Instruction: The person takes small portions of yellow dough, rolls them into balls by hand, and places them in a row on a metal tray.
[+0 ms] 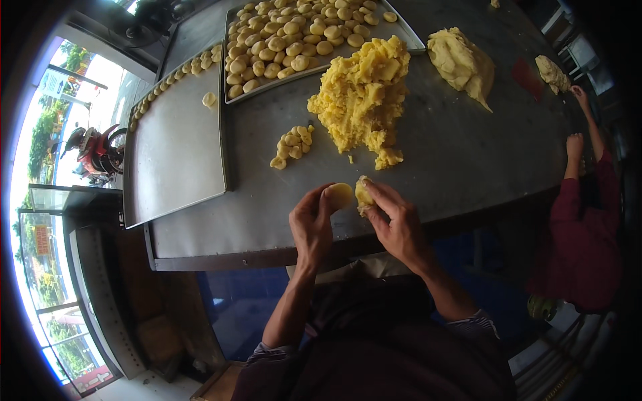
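Note:
Over the near edge of the metal table (281, 210), my left hand (313, 220) holds a flattened round of pale dough (340, 195) between thumb and fingers. Just beside it, my right hand (398, 224) pinches a rough lump of yellow filling (364, 195). The two pieces are close together. Beyond my hands rises a large crumbly heap of the same yellow filling (364, 93). To its left lies a small cluster of dough pieces (293, 146).
A tray full of round dough balls (287, 47) stands at the far side. Left of it, another tray (177, 160) has a row of balls along its edge. A large dough mass (461, 63) lies far right. At the right, a co-worker (582, 220) handles dough (552, 73).

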The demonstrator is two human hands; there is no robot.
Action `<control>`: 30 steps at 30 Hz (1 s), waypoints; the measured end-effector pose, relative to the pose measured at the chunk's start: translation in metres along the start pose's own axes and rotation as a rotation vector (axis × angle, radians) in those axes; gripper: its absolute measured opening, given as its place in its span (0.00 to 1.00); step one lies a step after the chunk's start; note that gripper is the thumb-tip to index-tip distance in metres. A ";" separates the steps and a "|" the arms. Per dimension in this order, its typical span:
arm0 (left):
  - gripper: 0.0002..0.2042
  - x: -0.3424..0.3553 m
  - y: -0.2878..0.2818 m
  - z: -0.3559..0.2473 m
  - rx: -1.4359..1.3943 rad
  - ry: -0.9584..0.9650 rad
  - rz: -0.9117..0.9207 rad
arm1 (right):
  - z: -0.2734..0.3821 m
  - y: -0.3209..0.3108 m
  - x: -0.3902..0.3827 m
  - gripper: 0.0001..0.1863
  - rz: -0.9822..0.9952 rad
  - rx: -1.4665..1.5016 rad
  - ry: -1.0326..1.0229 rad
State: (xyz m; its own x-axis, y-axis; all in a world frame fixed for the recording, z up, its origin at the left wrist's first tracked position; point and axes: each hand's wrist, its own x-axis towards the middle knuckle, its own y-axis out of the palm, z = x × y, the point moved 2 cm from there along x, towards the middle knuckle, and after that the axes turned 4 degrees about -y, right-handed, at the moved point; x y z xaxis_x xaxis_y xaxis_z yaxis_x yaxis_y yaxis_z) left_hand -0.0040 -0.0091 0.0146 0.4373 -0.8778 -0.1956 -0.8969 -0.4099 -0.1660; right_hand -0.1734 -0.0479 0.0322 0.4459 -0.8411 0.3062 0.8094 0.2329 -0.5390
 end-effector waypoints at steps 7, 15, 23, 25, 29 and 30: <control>0.11 0.022 0.007 -0.006 0.277 0.068 0.165 | 0.001 0.011 0.012 0.19 -0.033 0.094 0.015; 0.15 0.016 0.014 0.020 0.576 0.238 0.071 | 0.009 0.020 0.017 0.17 -0.013 0.300 0.151; 0.13 0.016 0.005 0.011 0.331 0.259 0.218 | 0.017 0.009 0.025 0.12 0.090 0.211 0.043; 0.13 0.015 0.003 0.003 0.257 0.186 0.226 | 0.011 0.005 0.031 0.14 -0.002 0.399 0.206; 0.14 0.018 0.006 0.007 0.237 0.266 0.311 | -0.024 0.019 0.031 0.22 0.141 0.432 0.292; 0.15 0.018 0.007 0.007 0.242 0.302 0.337 | -0.029 0.023 0.032 0.24 0.205 0.390 0.297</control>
State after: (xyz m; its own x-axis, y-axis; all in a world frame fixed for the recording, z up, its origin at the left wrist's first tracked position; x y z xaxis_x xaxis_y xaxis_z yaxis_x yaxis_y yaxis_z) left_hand -0.0019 -0.0262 0.0027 0.0564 -0.9984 0.0052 -0.9282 -0.0544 -0.3680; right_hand -0.1521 -0.0835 0.0068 0.5281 -0.8482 -0.0410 0.8243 0.5236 -0.2152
